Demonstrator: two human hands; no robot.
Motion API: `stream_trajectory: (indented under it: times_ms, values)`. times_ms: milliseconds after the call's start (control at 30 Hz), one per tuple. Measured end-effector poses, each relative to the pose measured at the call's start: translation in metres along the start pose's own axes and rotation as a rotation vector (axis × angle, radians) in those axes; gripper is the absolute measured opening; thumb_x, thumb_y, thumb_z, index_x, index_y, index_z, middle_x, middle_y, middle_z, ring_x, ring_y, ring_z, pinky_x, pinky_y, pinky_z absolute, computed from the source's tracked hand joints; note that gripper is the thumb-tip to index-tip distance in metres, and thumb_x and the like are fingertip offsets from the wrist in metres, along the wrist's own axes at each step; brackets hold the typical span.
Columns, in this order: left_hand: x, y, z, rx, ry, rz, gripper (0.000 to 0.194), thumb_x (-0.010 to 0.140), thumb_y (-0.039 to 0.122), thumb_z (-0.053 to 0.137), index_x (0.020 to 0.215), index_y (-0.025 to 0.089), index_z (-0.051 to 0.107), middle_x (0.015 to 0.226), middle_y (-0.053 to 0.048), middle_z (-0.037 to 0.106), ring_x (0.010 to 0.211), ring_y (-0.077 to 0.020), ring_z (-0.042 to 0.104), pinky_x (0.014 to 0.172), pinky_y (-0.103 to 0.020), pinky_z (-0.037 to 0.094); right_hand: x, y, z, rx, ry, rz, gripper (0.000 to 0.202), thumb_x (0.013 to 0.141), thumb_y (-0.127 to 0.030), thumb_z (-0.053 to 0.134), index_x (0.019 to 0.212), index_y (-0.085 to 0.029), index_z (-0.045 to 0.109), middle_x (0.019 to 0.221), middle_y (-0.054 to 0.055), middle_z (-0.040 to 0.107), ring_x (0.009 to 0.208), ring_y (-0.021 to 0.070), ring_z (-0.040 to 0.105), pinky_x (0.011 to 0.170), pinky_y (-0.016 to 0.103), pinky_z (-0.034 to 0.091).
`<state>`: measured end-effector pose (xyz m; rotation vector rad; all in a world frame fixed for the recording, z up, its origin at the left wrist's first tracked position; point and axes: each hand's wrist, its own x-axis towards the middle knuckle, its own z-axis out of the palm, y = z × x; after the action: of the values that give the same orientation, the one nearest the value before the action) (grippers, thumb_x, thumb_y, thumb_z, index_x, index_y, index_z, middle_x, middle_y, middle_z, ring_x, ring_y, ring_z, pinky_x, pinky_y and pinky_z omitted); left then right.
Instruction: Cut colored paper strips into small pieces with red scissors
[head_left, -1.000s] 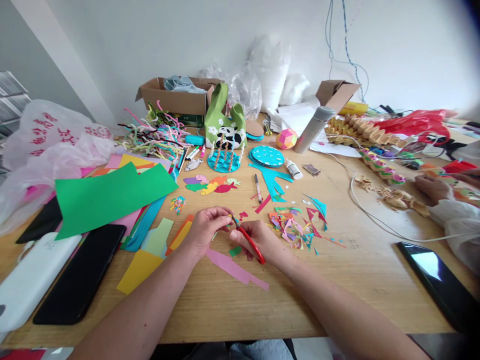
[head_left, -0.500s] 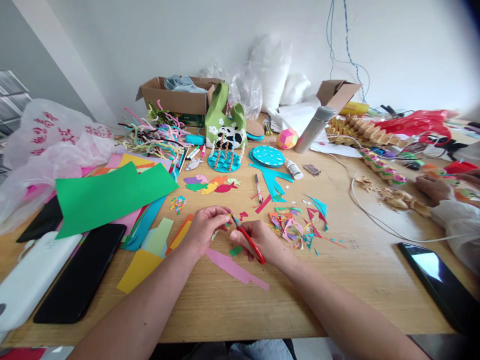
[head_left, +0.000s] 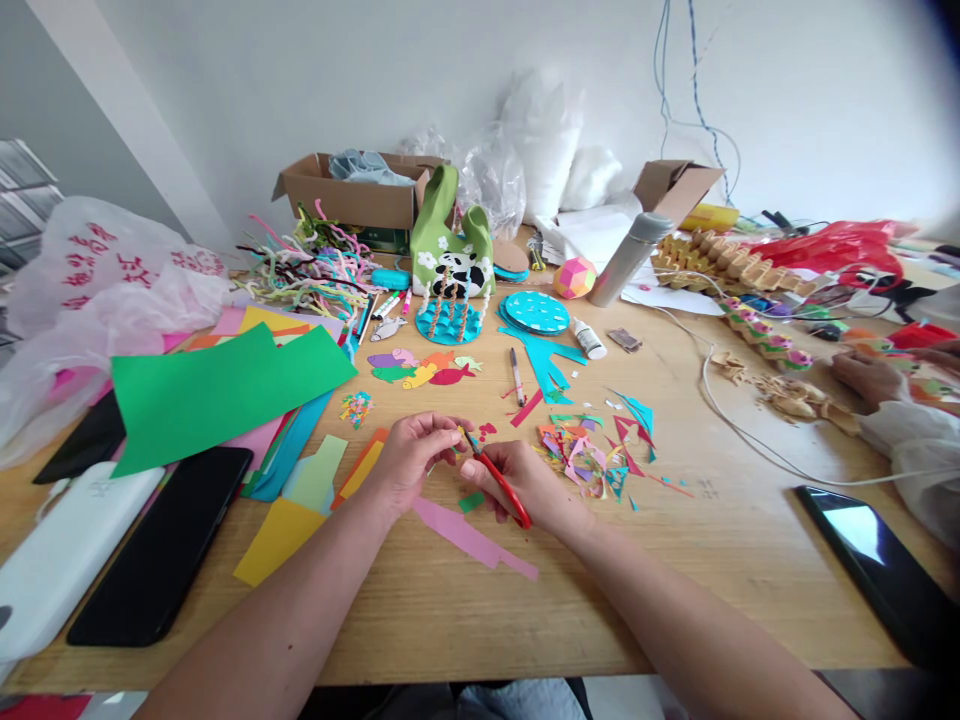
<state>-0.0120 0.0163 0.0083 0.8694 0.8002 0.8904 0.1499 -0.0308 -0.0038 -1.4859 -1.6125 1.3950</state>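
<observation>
Red-handled scissors (head_left: 504,486) are gripped in my right hand (head_left: 526,480), blades pointing up and left toward my other hand. My left hand (head_left: 415,455) pinches a tiny yellowish piece of paper (head_left: 460,431) at the blade tips; most of it is hidden by the fingers. Below the hands lie a pink paper strip (head_left: 472,535) and a small green scrap (head_left: 471,502). Colourful paper scraps (head_left: 581,455) are heaped to the right. Several paper fish (head_left: 420,370) and a little pile of tiny cut pieces (head_left: 356,408) lie beyond my left hand.
Coloured paper sheets (head_left: 232,395) and a black phone (head_left: 161,545) lie left; another phone (head_left: 870,560) is at right. A pen (head_left: 517,377), glue bottle (head_left: 589,340), grey flask (head_left: 631,260) and panda bag (head_left: 452,245) stand or lie farther back. A co-worker's hand (head_left: 870,375) is at far right.
Almost nothing differs. My fingers and the scissors have shifted only very slightly around the small paper piece.
</observation>
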Motion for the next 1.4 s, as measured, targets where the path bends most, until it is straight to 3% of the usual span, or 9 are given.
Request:
stream_trajectory:
  times_ms: [267,1200,1300,1400]
  values:
    - [0.002,-0.006,-0.001,-0.058,-0.002,-0.012,0.009,0.06,0.018,0.073,0.062,0.012,0.066,0.068,-0.004,0.067,0.065,-0.0131,0.06,0.064,-0.025,0.047,0.0,-0.002,0.0,-0.008,0.002,-0.024,0.046,0.081,-0.057,0.061,0.062,-0.017,0.051,0.044,-0.002,0.055,0.036,0.0105,0.052,0.034,0.017,0.033]
    - [0.005,-0.006,-0.004,-0.09,0.029,0.001,0.008,0.057,0.015,0.074,0.062,0.012,0.067,0.064,-0.003,0.067,0.062,-0.0121,0.061,0.065,-0.024,0.047,-0.003,-0.006,0.001,0.015,0.014,0.036,0.045,0.08,-0.055,0.062,0.06,-0.018,0.047,0.043,-0.003,0.053,0.034,0.0105,0.05,0.032,0.018,0.031]
    - [0.005,-0.005,-0.004,-0.124,0.031,-0.003,0.008,0.057,0.014,0.074,0.062,0.012,0.068,0.068,-0.004,0.069,0.067,-0.0136,0.063,0.068,-0.025,0.048,-0.004,-0.011,0.0,0.014,0.088,0.007,0.044,0.079,-0.054,0.064,0.059,-0.019,0.045,0.042,-0.003,0.05,0.034,0.0109,0.048,0.033,0.019,0.029]
    - [0.005,-0.003,-0.003,-0.193,0.014,-0.033,0.008,0.058,0.013,0.074,0.062,0.012,0.068,0.074,-0.007,0.072,0.075,-0.016,0.066,0.074,-0.028,0.05,-0.003,-0.015,-0.002,0.03,0.299,-0.11,0.039,0.077,-0.048,0.069,0.062,-0.019,0.047,0.05,-0.003,0.051,0.043,0.0116,0.049,0.041,0.021,0.034]
